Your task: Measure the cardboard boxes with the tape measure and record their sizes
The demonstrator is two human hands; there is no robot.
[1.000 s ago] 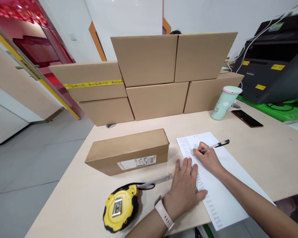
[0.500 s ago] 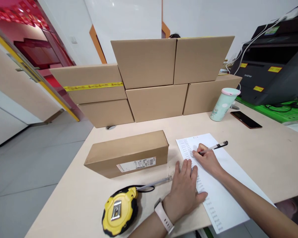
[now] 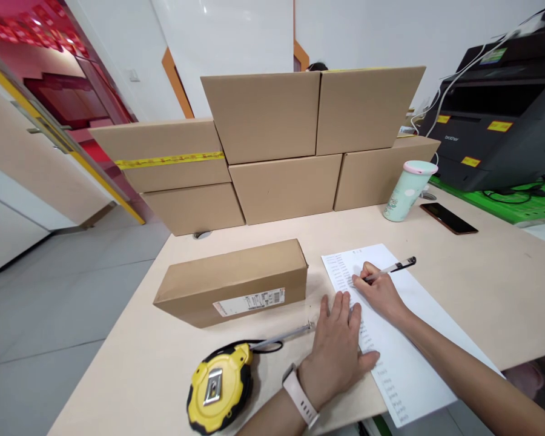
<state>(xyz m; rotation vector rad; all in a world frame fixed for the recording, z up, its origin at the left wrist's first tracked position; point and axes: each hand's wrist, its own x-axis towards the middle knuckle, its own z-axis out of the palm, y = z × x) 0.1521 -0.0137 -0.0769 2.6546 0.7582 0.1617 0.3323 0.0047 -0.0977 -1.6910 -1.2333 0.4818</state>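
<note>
A white sheet of paper (image 3: 418, 345) lies on the desk, with short handwritten lines down its left side. My right hand (image 3: 381, 293) grips a pen (image 3: 402, 265), its tip down near the written column. Flat across the sheet's left edge rests my left hand (image 3: 338, 342), fingers stretched out. To its left is a yellow and black tape measure (image 3: 220, 384); a short length of its blade (image 3: 284, 333) is pulled out and ends beside my left fingers. A long cardboard box (image 3: 231, 281) with a white shipping label (image 3: 249, 301) lies beyond the tape measure.
Several larger cardboard boxes (image 3: 284, 188) are stacked along the desk's far side. At the right stand a mint-green cup (image 3: 409, 192) and a phone (image 3: 449, 218). A dark printer (image 3: 490, 127) sits behind them on a green surface (image 3: 518, 203). Part of a person's head (image 3: 318, 66) shows above the boxes.
The view has shifted slightly. My left hand stays flat on the paper, and my right hand keeps the pen at nearly the same place on it.
</note>
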